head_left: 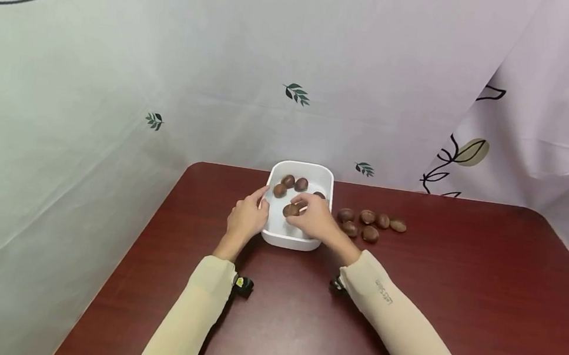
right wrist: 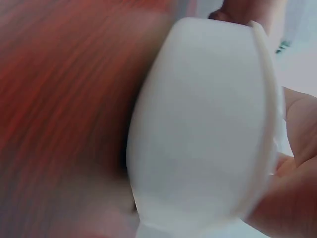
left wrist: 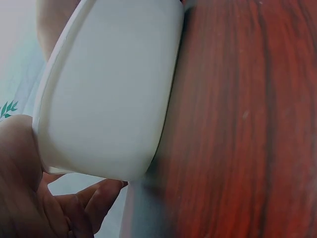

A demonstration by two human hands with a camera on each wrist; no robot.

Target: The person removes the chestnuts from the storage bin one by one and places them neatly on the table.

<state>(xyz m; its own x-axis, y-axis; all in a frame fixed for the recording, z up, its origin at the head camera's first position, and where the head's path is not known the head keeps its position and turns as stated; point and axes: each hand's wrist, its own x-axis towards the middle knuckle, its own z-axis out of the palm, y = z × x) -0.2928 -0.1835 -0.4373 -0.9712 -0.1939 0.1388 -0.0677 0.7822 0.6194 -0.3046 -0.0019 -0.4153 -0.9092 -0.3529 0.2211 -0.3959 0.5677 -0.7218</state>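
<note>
A white plastic container (head_left: 287,241) with rounded corners sits near the table's far edge. Brown chestnuts lie inside it, among them one chestnut (head_left: 280,190) by the left wall and another (head_left: 302,184) toward the back. My left hand (head_left: 248,215) holds the container's left side, thumb and fingers at the rim. Over the inside of the container, my right hand (head_left: 314,216) pinches a chestnut (head_left: 290,210) between thumb and fingers. The container's outer wall (right wrist: 203,119) fills most of the right wrist view and hides that chestnut there.
To the right of the container, several loose chestnuts (head_left: 370,233) lie in a cluster on the dark red wooden table (head_left: 276,330). A pale cloth backdrop (head_left: 228,117) with leaf prints hangs just behind the table's far edge.
</note>
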